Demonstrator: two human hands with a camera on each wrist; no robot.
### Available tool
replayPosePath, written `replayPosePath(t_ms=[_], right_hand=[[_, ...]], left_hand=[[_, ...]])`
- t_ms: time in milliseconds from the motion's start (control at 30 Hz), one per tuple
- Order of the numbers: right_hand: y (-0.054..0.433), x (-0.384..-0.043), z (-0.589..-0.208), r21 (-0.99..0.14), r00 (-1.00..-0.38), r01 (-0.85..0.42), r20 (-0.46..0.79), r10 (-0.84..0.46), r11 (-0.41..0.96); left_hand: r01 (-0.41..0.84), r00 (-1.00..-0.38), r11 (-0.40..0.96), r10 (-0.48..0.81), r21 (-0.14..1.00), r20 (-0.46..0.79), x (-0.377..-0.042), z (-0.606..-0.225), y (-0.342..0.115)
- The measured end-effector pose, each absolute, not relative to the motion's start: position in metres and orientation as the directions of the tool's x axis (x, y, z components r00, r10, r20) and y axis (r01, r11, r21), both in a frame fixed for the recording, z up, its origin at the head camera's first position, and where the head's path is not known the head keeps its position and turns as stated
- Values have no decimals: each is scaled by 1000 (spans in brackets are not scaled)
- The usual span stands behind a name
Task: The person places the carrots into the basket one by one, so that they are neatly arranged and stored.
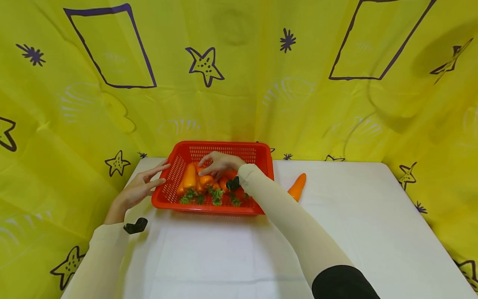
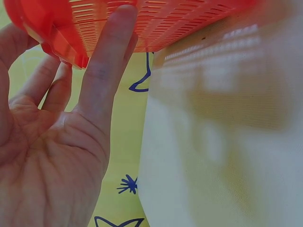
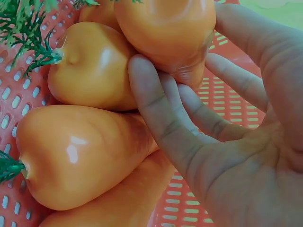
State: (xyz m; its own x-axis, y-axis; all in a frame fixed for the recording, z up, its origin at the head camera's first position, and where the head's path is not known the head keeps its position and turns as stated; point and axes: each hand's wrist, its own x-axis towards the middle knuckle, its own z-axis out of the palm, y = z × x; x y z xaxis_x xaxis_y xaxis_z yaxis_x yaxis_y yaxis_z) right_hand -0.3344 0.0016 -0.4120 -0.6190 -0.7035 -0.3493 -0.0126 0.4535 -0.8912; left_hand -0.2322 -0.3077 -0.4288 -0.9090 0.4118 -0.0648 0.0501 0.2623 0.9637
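Note:
A red plastic basket (image 1: 209, 210) with slotted walls stands at the back of the table, holding several orange carrots (image 1: 190, 176) with green leafy tops. My left hand (image 1: 137, 190) is at its left end, the fingers fairly straight against the outside wall. In the left wrist view, one finger lies along the slotted red side (image 2: 170, 23). My right hand (image 1: 223, 163) reaches down into the basket. Its thumb and fingers hold the tapered end of a carrot (image 3: 165, 28), seen in the right wrist view. Other carrots (image 3: 85, 151) lie beside it.
One more carrot (image 1: 297, 187) lies on the white table (image 1: 354, 216) to the right of the basket, partly hidden by my right sleeve (image 1: 298, 224). A yellow patterned cloth (image 1: 239, 108) hangs close behind the table and at its sides.

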Motion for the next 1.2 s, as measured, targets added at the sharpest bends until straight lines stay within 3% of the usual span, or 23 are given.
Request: replayPosePath(t_ms=[633,900,1200], right_hand=[[9,-327,-399,-880,-596,-62,-345,-725,471],[19,-319,-379,-805,-569,-244,-332,-752,541],[50,-303,-357,-671,-562,-507,-219,-797,542]], left_hand=[[49,-906,262,419,964,-68,-232,-426,-303],[59,-908,289,413,955,-69,-231,-427,-306],[78,-907,309,416,948,-61,-228,-425,-308]])
